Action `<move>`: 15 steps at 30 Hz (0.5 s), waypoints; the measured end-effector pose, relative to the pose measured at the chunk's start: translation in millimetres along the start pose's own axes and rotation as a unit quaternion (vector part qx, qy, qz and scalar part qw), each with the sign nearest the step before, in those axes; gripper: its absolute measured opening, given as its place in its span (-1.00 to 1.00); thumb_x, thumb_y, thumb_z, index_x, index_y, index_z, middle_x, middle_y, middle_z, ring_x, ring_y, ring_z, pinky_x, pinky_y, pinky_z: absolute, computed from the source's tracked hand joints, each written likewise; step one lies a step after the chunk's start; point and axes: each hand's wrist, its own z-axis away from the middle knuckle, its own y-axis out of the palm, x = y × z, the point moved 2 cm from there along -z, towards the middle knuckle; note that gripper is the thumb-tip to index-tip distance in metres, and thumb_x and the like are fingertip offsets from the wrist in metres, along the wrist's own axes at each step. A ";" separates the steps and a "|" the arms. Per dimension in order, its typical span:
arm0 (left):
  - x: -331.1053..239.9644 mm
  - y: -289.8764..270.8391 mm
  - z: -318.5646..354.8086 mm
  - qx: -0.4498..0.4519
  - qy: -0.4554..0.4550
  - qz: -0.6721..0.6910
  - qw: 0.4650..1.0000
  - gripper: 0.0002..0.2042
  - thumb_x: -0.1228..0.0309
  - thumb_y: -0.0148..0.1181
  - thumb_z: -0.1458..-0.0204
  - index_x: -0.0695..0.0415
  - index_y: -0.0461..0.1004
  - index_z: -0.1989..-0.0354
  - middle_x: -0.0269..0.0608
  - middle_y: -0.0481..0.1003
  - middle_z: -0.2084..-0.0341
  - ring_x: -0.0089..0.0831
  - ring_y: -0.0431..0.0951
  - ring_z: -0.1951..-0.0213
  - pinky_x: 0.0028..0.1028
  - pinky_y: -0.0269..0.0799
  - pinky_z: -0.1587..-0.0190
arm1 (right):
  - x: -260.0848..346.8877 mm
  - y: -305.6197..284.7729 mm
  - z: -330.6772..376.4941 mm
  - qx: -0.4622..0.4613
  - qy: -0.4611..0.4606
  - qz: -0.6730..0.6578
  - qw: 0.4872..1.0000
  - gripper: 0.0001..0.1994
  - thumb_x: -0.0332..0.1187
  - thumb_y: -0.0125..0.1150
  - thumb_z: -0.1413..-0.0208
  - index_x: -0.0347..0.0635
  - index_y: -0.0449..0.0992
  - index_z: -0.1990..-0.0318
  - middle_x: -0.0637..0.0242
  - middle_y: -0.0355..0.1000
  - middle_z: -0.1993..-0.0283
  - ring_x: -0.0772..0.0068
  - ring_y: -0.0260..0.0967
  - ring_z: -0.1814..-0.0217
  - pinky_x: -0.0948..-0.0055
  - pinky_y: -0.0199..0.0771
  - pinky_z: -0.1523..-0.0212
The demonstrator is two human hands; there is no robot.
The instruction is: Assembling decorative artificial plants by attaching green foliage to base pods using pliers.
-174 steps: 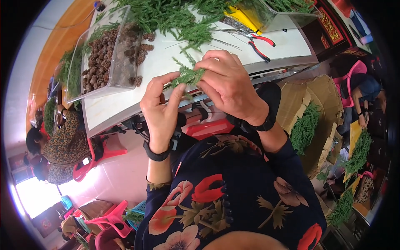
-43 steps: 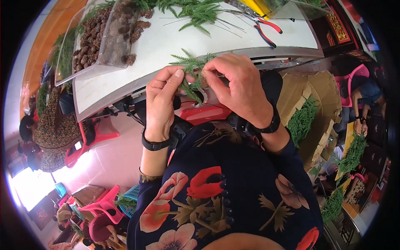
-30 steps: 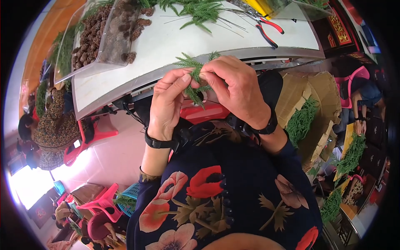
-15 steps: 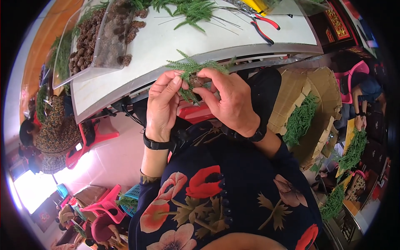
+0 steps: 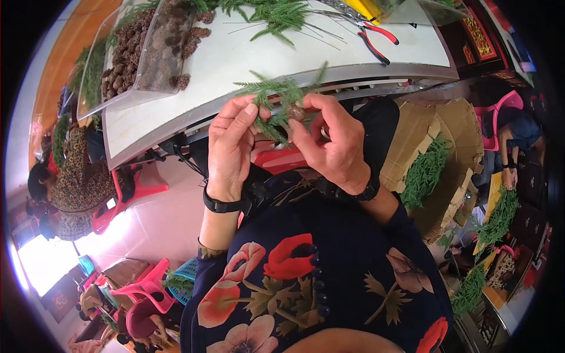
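Observation:
Between my hands, at the table's near edge, is a small bunch of green sprigs [image 5: 272,94] with a brown pine cone [image 5: 296,112] at its right side. My left hand [image 5: 233,135] pinches the sprigs between thumb and forefinger. With thumb and forefinger, my right hand [image 5: 331,138] grips the pine cone. The stem ends within the bunch are hidden by fingers and leaves.
On the white table [image 5: 229,62] stands a clear plastic box of pine cones [image 5: 125,59], with loose cones beside it. Green sprigs [image 5: 282,20], thin wires and red-handled pliers [image 5: 376,44] lie farther back. Right of me is a cardboard box [image 5: 465,126] holding greenery. Other people sit around.
My right hand has shifted slightly to the right with the pine cone, which now shows more clearly. A sprig tip now points up near it. My left hand has hardly moved.

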 end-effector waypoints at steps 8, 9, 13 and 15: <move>-0.3 -14.4 -2.7 -0.093 0.054 -0.158 0.981 -0.87 0.50 0.18 -0.11 0.24 0.50 0.18 -0.23 0.57 0.36 -0.58 0.53 0.31 -0.63 0.34 0.26 | 12.8 -3.9 1.1 0.007 -0.007 -0.003 1.000 -0.73 -0.56 0.32 0.12 -0.24 0.45 0.22 0.38 0.45 0.43 0.67 0.23 0.67 0.63 0.22 0.66; 0.3 -14.0 -2.8 -0.093 0.053 -0.158 0.982 -0.87 0.50 0.18 -0.11 0.24 0.50 0.18 -0.23 0.57 0.36 -0.58 0.53 0.31 -0.63 0.34 0.26 | 13.2 -2.0 0.6 0.005 -0.018 0.002 1.000 -0.74 -0.55 0.32 0.12 -0.23 0.45 0.22 0.38 0.45 0.43 0.67 0.23 0.68 0.64 0.21 0.66; 2.5 -3.9 -2.1 -0.093 0.077 -0.174 0.977 -0.88 0.48 0.19 -0.12 0.21 0.51 0.20 -0.25 0.58 0.39 -0.64 0.45 0.39 -0.67 0.33 0.31 | 8.4 4.2 -1.4 0.014 -0.020 0.028 0.999 -0.74 -0.55 0.33 0.12 -0.20 0.45 0.23 0.40 0.45 0.43 0.66 0.22 0.70 0.64 0.21 0.66; 1.8 -3.4 -1.7 -0.105 0.082 -0.167 0.977 -0.90 0.47 0.20 -0.11 0.19 0.52 0.23 -0.28 0.58 0.41 -0.70 0.38 0.47 -0.71 0.32 0.36 | 7.1 6.5 -2.7 0.005 -0.023 0.026 0.999 -0.75 -0.54 0.33 0.11 -0.19 0.45 0.23 0.40 0.45 0.44 0.64 0.22 0.71 0.62 0.22 0.67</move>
